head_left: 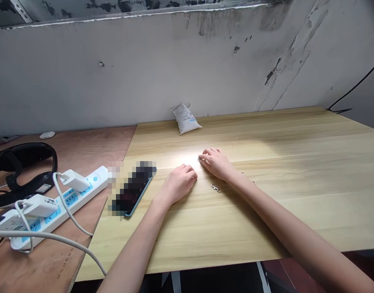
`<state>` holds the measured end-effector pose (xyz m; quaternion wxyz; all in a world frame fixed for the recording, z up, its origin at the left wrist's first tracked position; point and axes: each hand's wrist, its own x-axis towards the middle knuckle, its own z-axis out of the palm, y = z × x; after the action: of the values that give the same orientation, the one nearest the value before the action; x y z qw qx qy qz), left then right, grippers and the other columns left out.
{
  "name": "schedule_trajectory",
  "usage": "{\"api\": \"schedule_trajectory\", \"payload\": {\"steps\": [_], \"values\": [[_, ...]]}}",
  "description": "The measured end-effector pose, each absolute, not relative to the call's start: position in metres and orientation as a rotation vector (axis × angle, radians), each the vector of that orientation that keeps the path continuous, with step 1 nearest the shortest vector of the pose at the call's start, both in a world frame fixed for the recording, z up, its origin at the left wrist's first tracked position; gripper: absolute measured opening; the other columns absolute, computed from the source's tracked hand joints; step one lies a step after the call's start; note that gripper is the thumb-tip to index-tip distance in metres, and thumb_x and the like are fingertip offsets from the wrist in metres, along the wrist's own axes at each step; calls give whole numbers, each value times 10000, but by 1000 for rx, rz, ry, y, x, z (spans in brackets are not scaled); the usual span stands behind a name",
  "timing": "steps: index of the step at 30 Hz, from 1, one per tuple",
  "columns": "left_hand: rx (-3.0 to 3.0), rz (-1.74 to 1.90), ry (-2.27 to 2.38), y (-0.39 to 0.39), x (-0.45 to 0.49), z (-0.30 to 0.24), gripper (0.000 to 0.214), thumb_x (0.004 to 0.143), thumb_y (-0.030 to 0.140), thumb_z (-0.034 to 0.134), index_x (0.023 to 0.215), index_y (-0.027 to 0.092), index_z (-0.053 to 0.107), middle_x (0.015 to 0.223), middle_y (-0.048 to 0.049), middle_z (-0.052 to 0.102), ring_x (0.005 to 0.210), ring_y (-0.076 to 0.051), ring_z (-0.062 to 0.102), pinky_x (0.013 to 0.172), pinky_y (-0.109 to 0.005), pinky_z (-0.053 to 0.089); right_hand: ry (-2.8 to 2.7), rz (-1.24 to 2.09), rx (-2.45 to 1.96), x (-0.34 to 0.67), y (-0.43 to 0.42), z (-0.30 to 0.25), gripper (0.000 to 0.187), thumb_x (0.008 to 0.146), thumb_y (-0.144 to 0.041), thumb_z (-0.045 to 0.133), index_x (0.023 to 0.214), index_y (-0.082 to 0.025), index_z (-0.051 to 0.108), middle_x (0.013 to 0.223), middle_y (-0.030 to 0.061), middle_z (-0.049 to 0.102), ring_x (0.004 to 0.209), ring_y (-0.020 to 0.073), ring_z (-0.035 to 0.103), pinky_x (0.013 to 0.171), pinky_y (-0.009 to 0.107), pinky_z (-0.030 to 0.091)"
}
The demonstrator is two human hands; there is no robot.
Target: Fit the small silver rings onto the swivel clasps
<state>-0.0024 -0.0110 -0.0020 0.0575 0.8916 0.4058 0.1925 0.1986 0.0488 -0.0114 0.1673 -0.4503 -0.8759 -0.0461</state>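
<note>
My left hand point(178, 183) rests on the pale wooden table point(281, 162) with its fingers curled under; nothing shows in it. My right hand point(216, 162) lies just to its right, fingers bent down onto a small metal clasp point(200, 159) at its fingertips. Another small metal clasp point(216, 187) lies on the table beside my right wrist. More tiny metal pieces point(253, 182) peek out behind my right forearm.
A phone point(135, 189) lies face up left of my left hand. A white power strip point(57, 203) with plugged chargers and cables sits on the brown table on the left, near a black headset point(25, 171). A small white pouch point(185, 119) leans against the wall.
</note>
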Motion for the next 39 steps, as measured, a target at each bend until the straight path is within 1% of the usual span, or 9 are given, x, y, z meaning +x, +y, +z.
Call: {"api": "schedule_trajectory", "payload": {"steps": [5, 10, 16, 21, 24, 28, 32, 35, 39], "values": [[2720, 576, 1201, -13, -1, 0, 158, 912, 163, 498, 845, 203, 635, 929, -51, 643, 889, -196, 581, 755, -329, 487, -2636, -318, -1230, 192, 52, -3, 299, 976, -220, 436, 883, -153, 711, 911, 106, 675, 844, 221, 546, 761, 340, 310], [2701, 629, 1205, -13, -2, -2, 151, 908, 168, 503, 847, 209, 635, 908, -50, 632, 886, -201, 576, 742, -333, 479, -2766, -426, -1096, 182, 56, 0, 301, 922, -110, 447, 724, -142, 672, 789, 99, 674, 720, 196, 549, 747, 340, 293], [2633, 715, 1328, -11, -6, -3, 130, 903, 175, 515, 877, 205, 639, 977, -50, 630, 949, -204, 577, 830, -362, 462, -2601, -266, -1187, 187, 59, -11, 191, 869, -130, 508, 769, -143, 671, 794, 64, 678, 666, 156, 556, 745, 300, 328], [2578, 749, 1414, -9, -8, -2, 127, 895, 174, 521, 918, 206, 643, 1018, -58, 619, 993, -217, 577, 854, -380, 454, -2648, -162, -1143, 194, 50, -2, 256, 904, -124, 469, 778, -150, 690, 794, 74, 671, 657, 152, 560, 754, 302, 328], [2585, 721, 1400, -9, -7, -3, 142, 897, 170, 509, 905, 210, 645, 1005, -56, 618, 986, -213, 574, 852, -374, 453, -2695, -108, -1153, 193, 43, 6, 263, 923, -168, 482, 781, -157, 703, 771, 74, 661, 638, 152, 554, 725, 305, 317], [2610, 706, 1356, -9, -5, -4, 142, 899, 170, 507, 909, 213, 642, 1008, -52, 620, 993, -209, 568, 857, -368, 445, -2804, -183, -1127, 186, 37, 12, 280, 908, -143, 493, 704, -149, 686, 742, 81, 651, 603, 154, 538, 674, 312, 289], [2610, 707, 1360, -9, -5, -4, 124, 904, 188, 514, 910, 212, 636, 1019, -45, 625, 1008, -208, 568, 875, -373, 425, -2834, -265, -1120, 177, 40, 14, 271, 872, -83, 476, 681, -125, 664, 724, 99, 662, 623, 166, 559, 686, 322, 304], [2551, 747, 1405, -9, -6, -3, 118, 903, 189, 520, 911, 212, 636, 1023, -37, 631, 999, -199, 577, 888, -372, 412, -2708, -154, -1120, 174, 41, 12, 197, 840, -95, 520, 701, -135, 654, 748, 88, 683, 636, 159, 568, 713, 319, 335], [2406, 881, 1538, -8, -6, -4, 136, 913, 224, 532, 1009, 218, 628, 1045, -30, 640, 1005, -198, 583, 888, -371, 399, -2321, 296, -1099, 175, 32, 7, 108, 850, -179, 551, 794, -179, 643, 769, 29, 679, 648, 137, 571, 660, 279, 384]]}}
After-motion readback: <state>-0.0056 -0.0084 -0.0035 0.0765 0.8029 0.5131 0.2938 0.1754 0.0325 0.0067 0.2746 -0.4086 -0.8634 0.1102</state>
